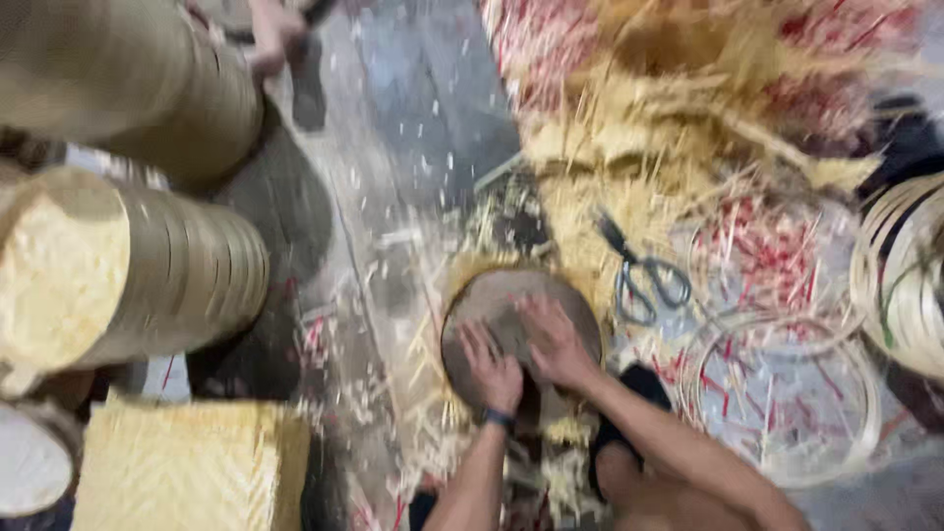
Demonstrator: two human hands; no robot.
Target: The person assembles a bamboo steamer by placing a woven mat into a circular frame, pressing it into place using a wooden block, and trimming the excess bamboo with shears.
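Both of my hands rest on a round wooden block that stands on the floor in front of me. My left hand lies on its near edge, fingers spread, with a dark band on the wrist. My right hand lies beside it on the block's top, fingers spread toward the middle. Neither hand holds anything that I can make out; the picture is blurred. Bamboo splinters lie all around the block.
Scissors lie right of the block. Stacks of bamboo hoops stand at left, woven mats below them. Loose hoops and red-tipped strips lie at right. Straw piles fill the upper right. Another person's hand is at top left.
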